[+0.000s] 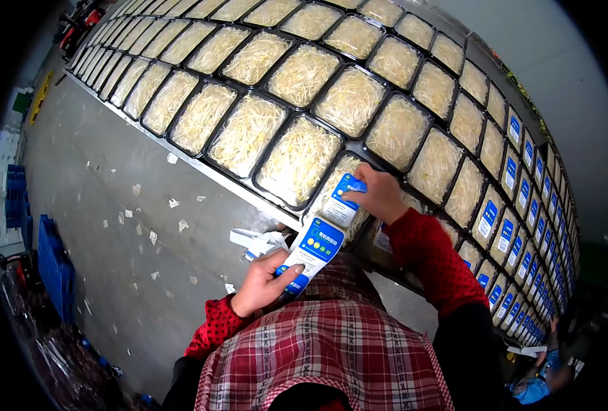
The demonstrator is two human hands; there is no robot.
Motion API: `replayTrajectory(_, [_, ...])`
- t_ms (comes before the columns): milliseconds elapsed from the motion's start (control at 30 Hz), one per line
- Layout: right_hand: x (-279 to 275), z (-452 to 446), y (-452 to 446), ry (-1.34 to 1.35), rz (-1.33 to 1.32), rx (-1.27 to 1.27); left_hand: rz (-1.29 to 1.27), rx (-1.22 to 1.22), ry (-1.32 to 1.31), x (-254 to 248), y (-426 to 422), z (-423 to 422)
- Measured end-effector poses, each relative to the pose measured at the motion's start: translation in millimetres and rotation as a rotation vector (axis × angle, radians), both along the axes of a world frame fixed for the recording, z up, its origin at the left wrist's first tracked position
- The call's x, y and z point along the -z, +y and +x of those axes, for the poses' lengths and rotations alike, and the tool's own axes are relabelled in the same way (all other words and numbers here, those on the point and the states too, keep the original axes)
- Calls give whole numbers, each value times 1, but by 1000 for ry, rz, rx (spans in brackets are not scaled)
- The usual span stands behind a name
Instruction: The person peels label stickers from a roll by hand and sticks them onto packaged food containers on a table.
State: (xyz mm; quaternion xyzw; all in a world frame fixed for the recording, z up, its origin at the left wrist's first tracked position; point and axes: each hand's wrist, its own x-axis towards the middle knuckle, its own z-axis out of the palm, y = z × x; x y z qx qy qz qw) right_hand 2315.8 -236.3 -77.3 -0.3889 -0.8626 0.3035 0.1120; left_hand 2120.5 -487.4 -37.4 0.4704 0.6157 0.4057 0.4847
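My left hand [259,282] is closed on a strip of blue-and-white labels [315,241], thumb pressed on top of it. At the strip's upper end, my right hand [382,196] pinches the corner of a blue-and-white label [343,204] between thumb and fingers. I cannot tell whether that label is fully apart from the strip. Both labels overlie a black tray of bean sprouts [347,166] at the table's near edge, hiding part of it. Beside it on the left stands an unlabelled tray of bean sprouts [300,160].
Rows of packed trays [307,75] cover the long table; many on the right bear labels [488,218]. Paper scraps [174,203] litter the floor. Blue pallets [57,267] stand at left. Another person's blue sleeve [533,389] shows at lower right.
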Motion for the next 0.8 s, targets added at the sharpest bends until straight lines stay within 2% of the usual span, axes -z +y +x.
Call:
replayTrajectory(33, [-11,-6,-6,-135,73,27,-4,2,-5,0,6,-7])
replayTrajectory(67, [-21,-8,-11,-141,65,36,39,35,6,-1,11,-12])
replayTrajectory(133, [-40,-9,-17,-148,408,63,96,103,-9,0,18,-21])
replayTrajectory(167, [-47,-11,-22,-157,420,79,110,119,-15,3,24,-26])
replayTrajectory(233, [-56,-14,-42,108,-605,9,149,195,-38,8,32,-29])
replayTrajectory(300, [-55,-14,-60,146,-589,-3,150,235,-47,8,42,-30])
replayTrajectory(433, [-78,-17,-72,248,-516,-10,495,113,182,2,69,-25])
replayTrajectory(500, [-80,-13,-70,289,-391,-56,209,249,-69,-3,82,-21])
replayTrajectory(533, [-81,-8,-64,229,-332,-86,73,181,-199,-4,84,-12])
replayTrajectory(600, [-95,1,-40,159,-193,-147,8,176,-138,-15,83,-6])
replayTrajectory(633, [-110,6,-13,147,-279,-102,-70,167,-75,-19,82,-3])
replayTrajectory(667, [-112,12,22,184,-260,11,4,103,-161,-10,78,3])
replayTrajectory(700, [-121,17,58,180,-210,161,-95,60,-228,-7,74,3])
replayTrajectory(733, [-133,20,94,161,-165,208,-108,66,-232,-10,74,3])
replayTrajectory(767, [-114,28,130,170,94,155,-126,67,-237,-16,74,4])
replayTrajectory(800, [-98,30,155,81,61,155,-148,60,-230,-19,72,5])
